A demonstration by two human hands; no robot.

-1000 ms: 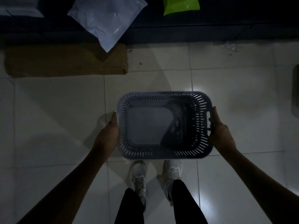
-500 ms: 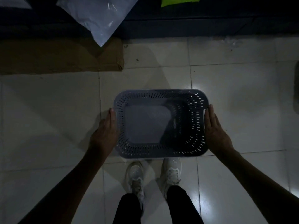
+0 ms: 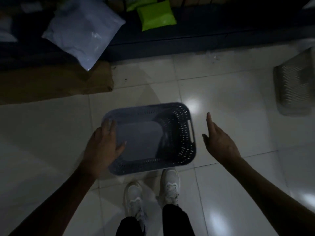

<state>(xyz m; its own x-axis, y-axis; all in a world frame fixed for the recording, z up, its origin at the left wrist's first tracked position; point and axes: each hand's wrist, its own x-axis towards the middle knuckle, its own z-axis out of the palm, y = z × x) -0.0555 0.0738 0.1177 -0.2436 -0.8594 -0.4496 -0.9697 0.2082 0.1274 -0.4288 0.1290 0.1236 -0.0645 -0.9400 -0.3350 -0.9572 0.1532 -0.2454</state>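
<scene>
A grey-blue slotted plastic basket (image 3: 185,133) stands empty on the white tiled floor, just in front of my white shoes (image 3: 134,196). My left hand (image 3: 104,145) lies over its left rim with the fingers straight and the thumb spread out above the inside; I cannot tell whether it touches the rim. My right hand (image 3: 219,143) is open with the fingers stretched forward. It is off the basket, a short gap to the right of the slot handle.
A flat brown cardboard sheet (image 3: 51,82) lies on the floor at the left. A white plastic bag (image 3: 81,34) and green packets (image 3: 156,14) sit on a dark low ledge at the back. A second pale slotted basket (image 3: 294,84) stands at the right edge.
Both hands held the basket's sides before. Now the right hand has come off and moved right, and the left hand has loosened over the rim. The view has shifted.
</scene>
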